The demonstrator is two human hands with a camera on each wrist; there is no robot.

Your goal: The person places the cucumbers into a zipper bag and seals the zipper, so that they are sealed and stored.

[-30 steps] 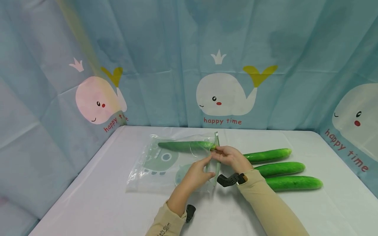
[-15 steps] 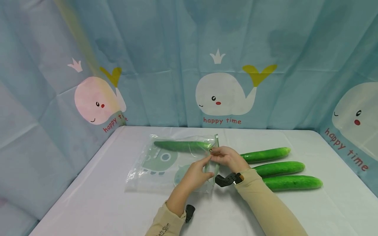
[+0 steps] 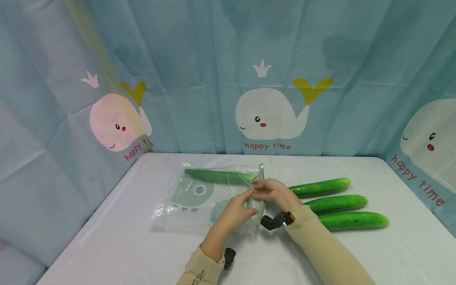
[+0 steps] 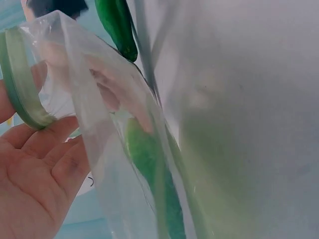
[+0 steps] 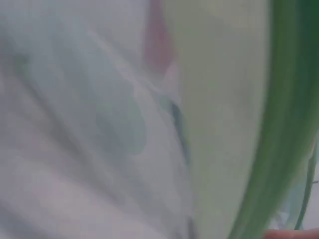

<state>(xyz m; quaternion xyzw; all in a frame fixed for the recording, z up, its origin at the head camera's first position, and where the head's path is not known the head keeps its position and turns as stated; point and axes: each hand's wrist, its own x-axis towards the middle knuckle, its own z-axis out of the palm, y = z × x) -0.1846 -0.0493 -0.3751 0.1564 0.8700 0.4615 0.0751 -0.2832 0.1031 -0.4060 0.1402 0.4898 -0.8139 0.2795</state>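
A clear zip bag with a green dinosaur print lies on the table, its mouth facing right. One cucumber lies lengthwise inside it along the far side. My left hand holds the bag's mouth, with the green zip strip between thumb and fingers in the left wrist view. My right hand reaches into the mouth, fingertips at the cucumber's near end; in the left wrist view they show through the plastic beside that end. The right wrist view is mostly blurred plastic and green strip.
To the right lie three more cucumbers side by side: a far one, a middle one and a near one. My right forearm passes over their left ends. A blue whale-print curtain stands behind the white table.
The cucumber has slid left, deeper into the bag, and its right end has dipped slightly. My right hand has followed it a little to the left. The left hand has barely moved.
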